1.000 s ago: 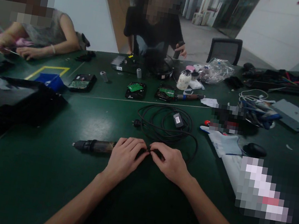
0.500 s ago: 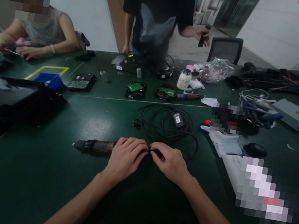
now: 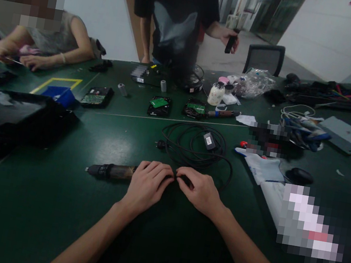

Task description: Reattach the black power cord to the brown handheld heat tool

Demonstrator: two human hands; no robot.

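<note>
Currently | elec. driver (image 3: 118, 172) under L hand (image 3: 150, 181) | coiled cable (image 3: 191, 141) past R hand (image 3: 199, 191)

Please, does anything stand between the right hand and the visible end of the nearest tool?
Yes: the left hand lies over the tool, between its visible end and the right hand. No other thing shows in between; what the hands hide, I cannot tell.

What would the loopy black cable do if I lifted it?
The black cable would probably flop, because it lies in loose, bending loops. The black block among them looks chunkier than the thin cord, so it might dangle if attached.
</note>
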